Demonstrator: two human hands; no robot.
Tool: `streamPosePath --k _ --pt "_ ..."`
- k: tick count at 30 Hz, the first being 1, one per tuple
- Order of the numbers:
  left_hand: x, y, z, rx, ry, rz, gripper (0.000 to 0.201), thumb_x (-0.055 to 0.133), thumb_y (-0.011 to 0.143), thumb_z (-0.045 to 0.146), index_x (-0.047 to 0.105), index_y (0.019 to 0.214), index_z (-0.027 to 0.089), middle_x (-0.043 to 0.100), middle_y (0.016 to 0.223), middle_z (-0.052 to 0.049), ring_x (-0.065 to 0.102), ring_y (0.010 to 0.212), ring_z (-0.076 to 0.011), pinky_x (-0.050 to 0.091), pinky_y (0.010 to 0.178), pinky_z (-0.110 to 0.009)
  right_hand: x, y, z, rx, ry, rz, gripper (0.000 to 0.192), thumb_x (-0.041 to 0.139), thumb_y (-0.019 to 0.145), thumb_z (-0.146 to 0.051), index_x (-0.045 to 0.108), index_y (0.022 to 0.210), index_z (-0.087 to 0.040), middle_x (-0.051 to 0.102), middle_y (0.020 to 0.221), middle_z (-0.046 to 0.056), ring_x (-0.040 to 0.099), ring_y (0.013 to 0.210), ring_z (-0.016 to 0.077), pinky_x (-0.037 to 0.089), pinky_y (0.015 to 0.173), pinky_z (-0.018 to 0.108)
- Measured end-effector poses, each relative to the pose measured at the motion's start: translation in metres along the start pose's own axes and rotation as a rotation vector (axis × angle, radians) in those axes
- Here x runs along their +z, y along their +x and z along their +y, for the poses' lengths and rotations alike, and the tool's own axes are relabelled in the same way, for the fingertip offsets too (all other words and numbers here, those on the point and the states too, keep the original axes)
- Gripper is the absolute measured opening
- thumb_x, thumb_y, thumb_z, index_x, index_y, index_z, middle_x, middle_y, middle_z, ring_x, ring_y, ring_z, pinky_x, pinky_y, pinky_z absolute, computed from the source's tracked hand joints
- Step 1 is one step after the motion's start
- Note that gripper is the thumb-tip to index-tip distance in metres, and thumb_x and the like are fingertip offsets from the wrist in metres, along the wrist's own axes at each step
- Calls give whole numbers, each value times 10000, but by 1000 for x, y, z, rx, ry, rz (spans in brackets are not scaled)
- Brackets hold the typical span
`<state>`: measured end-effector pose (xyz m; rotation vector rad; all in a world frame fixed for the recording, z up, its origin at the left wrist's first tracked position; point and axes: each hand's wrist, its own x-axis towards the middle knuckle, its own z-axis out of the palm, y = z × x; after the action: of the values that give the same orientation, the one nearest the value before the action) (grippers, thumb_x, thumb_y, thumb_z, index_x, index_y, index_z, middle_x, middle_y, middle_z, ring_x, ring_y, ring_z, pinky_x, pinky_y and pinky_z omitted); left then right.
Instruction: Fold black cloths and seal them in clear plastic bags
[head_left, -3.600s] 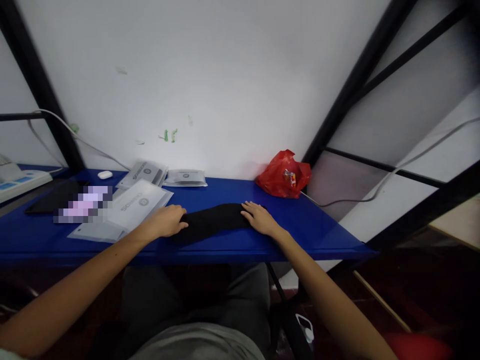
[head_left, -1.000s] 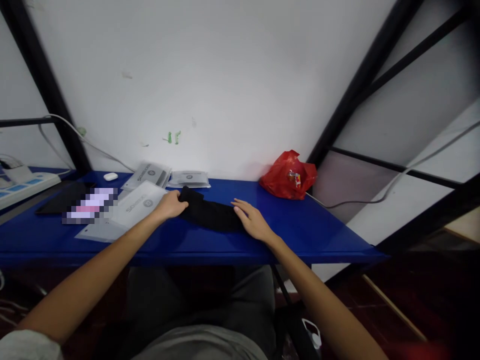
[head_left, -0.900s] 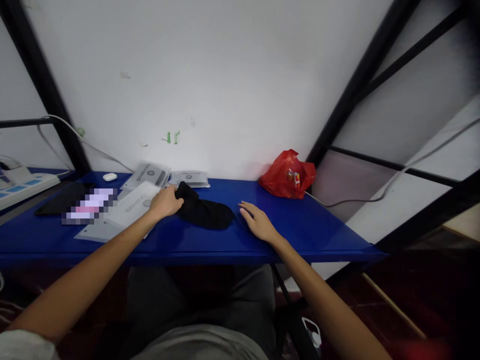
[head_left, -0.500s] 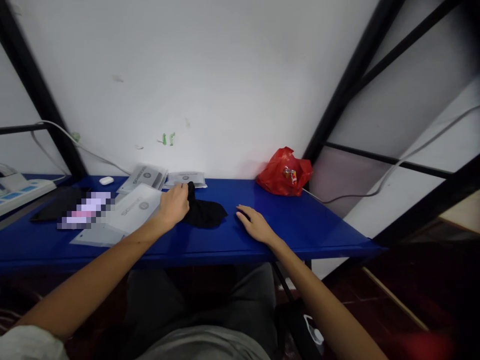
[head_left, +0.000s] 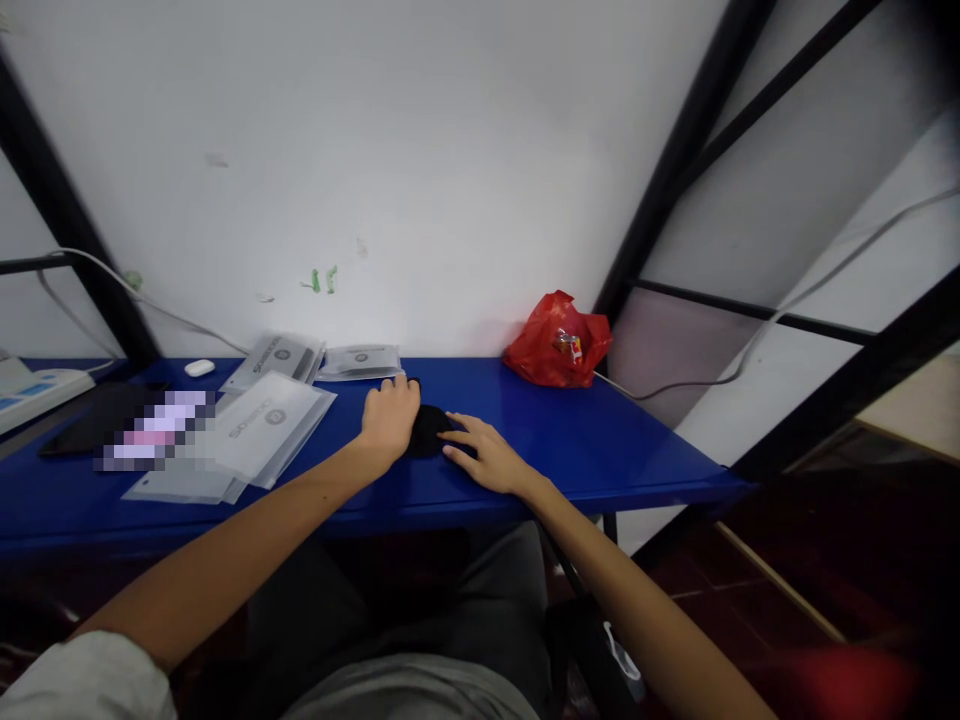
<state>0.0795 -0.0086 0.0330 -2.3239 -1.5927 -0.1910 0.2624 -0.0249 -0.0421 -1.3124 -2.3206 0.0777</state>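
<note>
A black sock (head_left: 428, 432) lies on the blue tabletop (head_left: 465, 376) between my two hands. My left hand (head_left: 391, 418) is closed over its left end, with the knuckles up and the gripped part hidden beneath. From the right, my right hand (head_left: 486, 455) rests with its fingers apart, the fingertips at the sock's right edge. Left of my left hand, frosted plastic zip bags (head_left: 271, 420) with grey print lie overlapping.
More printed bags (head_left: 274, 362) and a flat packet (head_left: 361, 361) lie by the wall. A red plastic bag (head_left: 559, 343) sits at the back right. Farther left are a white earbud case (head_left: 199, 368), a phone with a blurred screen (head_left: 156, 428) and a power strip (head_left: 46, 395).
My left hand has moved right, and the sock now shows as a smaller, bunched shape. My right hand has come left to the sock's edge, its fingers more spread.
</note>
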Motion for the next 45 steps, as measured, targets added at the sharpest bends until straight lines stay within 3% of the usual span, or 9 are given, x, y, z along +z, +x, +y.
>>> streamPosePath --k 8,12,16,20,24,29,35,40,45 --pt "5 1 11 60 -88 19 259 488 835 91 525 1088 128 573 1058 -121 578 989 -236 469 751 -307 3 2 5 -1 1 -28 352 456 905 -360 619 1182 -216 465 1376 143 395 1301 267 321 1056 489" --pt "9 1 13 74 -270 -22 233 516 854 275 552 1056 165 602 1050 -92 600 949 -231 468 759 -322 3 1 6 -29 3 1 320 478 890 -328 644 1138 -214 490 1355 134 422 1280 273 343 1041 493" --pt "13 2 3 63 -509 -19 344 440 873 489 593 995 205 638 983 -53 606 904 -214 464 772 -325 2 0 7 70 50 221 278 446 887 -255 678 1028 -197 590 1238 115 528 1164 239 410 995 454" --pt "24 1 -14 74 -514 80 347 371 914 413 598 1044 185 612 1054 -75 549 1022 -226 432 868 -340 0 0 5 99 106 380 306 436 895 -265 621 1130 -204 606 1213 94 535 1152 212 401 1014 435" --pt "40 -4 -25 142 -404 -11 377 426 885 384 568 1160 167 551 1186 -110 487 1087 -268 409 908 -392 3 3 -1 -18 103 255 352 429 911 -290 558 1231 -223 530 1328 82 471 1235 205 374 1040 437" --pt "49 -11 -30 253 -409 -63 390 452 875 343 515 1235 207 479 1304 -84 445 1145 -250 397 929 -384 0 5 -9 -65 48 124 291 453 903 -296 658 1091 -212 640 1171 83 541 1139 218 417 986 423" --pt "51 -12 -36 -33 -439 -23 461 477 862 418 510 1219 128 535 1218 -144 488 1130 -280 412 927 -405 -9 14 -21 -47 -10 159 276 461 896 -310 662 1058 -213 616 1184 83 547 1092 216 424 959 412" --pt "57 -1 -42 72 -728 -67 437 466 872 241 457 1290 114 563 1268 -124 520 1171 -192 382 1009 -310 -9 25 -36 -37 -89 42 324 411 922 -352 634 1103 -201 639 1132 84 567 1059 219 431 927 381" --pt "62 -2 -50 102 -762 47 460 399 897 254 403 1341 136 501 1349 -115 459 1245 -190 347 1051 -355 -12 35 -46 42 -160 55 362 377 934 -384 627 1118 -198 639 1112 96 580 1019 222 436 905 374"
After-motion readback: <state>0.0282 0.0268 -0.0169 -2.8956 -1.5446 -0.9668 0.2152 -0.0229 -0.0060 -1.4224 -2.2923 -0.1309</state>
